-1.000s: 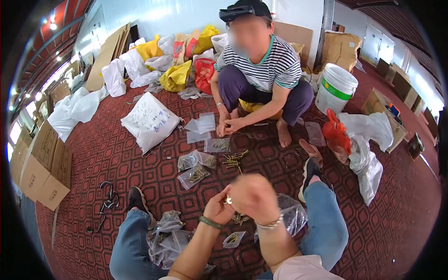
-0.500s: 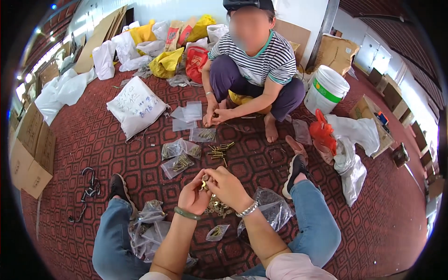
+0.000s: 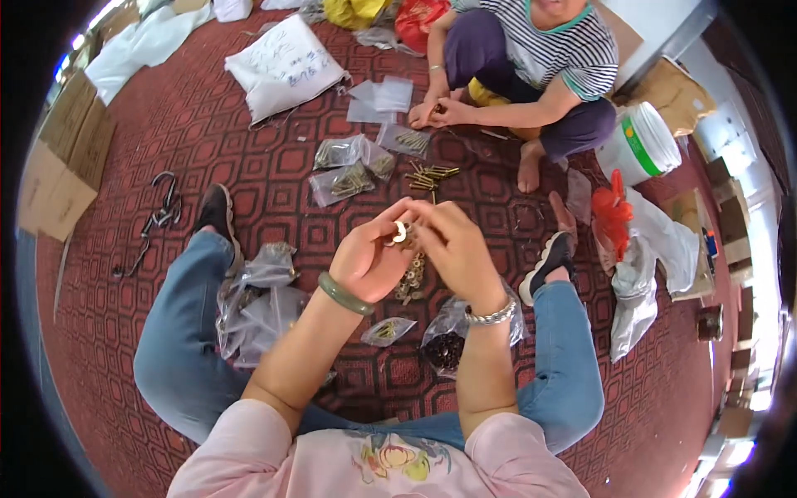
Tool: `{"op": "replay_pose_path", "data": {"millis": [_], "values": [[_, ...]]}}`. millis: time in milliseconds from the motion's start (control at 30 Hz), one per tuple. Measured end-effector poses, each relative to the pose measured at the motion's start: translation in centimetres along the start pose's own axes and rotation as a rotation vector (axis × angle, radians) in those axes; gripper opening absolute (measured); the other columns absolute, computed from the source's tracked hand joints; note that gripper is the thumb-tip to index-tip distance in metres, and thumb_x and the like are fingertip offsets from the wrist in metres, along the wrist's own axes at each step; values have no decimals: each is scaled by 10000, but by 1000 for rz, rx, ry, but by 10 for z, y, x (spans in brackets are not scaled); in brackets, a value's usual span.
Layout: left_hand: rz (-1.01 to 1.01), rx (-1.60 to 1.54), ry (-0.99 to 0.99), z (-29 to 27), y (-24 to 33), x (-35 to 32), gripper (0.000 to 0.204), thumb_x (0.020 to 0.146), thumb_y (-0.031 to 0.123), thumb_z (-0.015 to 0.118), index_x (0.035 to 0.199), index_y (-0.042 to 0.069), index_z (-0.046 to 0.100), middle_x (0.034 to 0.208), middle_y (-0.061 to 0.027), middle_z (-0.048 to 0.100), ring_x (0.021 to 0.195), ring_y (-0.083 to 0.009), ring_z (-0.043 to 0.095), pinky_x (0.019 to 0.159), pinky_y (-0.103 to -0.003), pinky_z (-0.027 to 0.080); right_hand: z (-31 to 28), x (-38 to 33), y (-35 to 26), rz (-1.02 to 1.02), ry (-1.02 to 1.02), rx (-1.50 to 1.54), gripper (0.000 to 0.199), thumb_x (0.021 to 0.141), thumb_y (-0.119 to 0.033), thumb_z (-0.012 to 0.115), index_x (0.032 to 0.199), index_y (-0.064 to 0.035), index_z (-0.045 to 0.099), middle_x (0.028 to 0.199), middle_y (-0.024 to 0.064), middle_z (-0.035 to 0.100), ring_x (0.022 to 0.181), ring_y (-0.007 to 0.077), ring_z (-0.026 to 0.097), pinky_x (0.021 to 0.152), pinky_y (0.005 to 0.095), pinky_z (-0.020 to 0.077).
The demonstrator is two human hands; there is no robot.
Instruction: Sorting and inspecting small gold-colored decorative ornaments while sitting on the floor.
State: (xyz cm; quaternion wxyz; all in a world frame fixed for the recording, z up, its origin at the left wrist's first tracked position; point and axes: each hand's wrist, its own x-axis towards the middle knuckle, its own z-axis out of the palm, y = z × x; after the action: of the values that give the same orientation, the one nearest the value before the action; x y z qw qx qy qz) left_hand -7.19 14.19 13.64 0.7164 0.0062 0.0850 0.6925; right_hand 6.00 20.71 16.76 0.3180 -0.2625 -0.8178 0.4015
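My left hand [image 3: 363, 259], a green bangle at its wrist, is cupped with its fingers curled round a few small brass-coloured washers [image 3: 400, 233]. The fingers of my right hand [image 3: 458, 256] close in on the same washers from the other side; their tips are partly hidden. Just below, on the red carpet, lies a pile of similar washers [image 3: 410, 286], half covered by my right hand. A small see-through bag of brass screws [image 3: 388, 331] rests nearer to me. Beyond my hands is a loose heap of brass bolts [image 3: 432, 175].
Filled bags of screws [image 3: 344, 181] and flat plastic bags [image 3: 382, 98] lie ahead. More plastic bags [image 3: 261, 311] are by my left leg, and a bag of dark pieces [image 3: 444, 350] by my right. Opposite squats a person [image 3: 531, 75], holding something small. A white bucket [image 3: 639, 145] stands right.
My view has tilted down and shifted, so the scene sits higher and further right. Both hands stay together at the washers, and the fingers of my right hand have shifted slightly.
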Motion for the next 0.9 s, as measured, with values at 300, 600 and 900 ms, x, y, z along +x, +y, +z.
{"op": "replay_pose_path", "data": {"millis": [300,600,900], "values": [[-9,26,28,5,2,-9,337,891,3,345,1218,-23,424,1168,-174,514,987,-219,539,886,-316,447,0,-5,-6,65,-67,19,294,791,-16,565,1083,-28,601,895,51,499,698,113,469,604,213,389],[-54,-53,16,-1,-3,-8,331,920,55,366,1241,-21,398,1218,-170,502,1004,-222,544,870,-314,465,-9,-6,-15,109,-154,-68,278,762,-26,604,1040,-37,622,883,33,474,652,99,434,578,200,363],[-38,-94,12,1,-3,-11,339,925,68,382,1250,-27,390,1241,-168,494,1034,-233,541,887,-324,461,-10,-4,-19,176,-149,-11,125,754,-10,599,876,-27,619,840,20,482,609,98,411,563,207,348]]}}
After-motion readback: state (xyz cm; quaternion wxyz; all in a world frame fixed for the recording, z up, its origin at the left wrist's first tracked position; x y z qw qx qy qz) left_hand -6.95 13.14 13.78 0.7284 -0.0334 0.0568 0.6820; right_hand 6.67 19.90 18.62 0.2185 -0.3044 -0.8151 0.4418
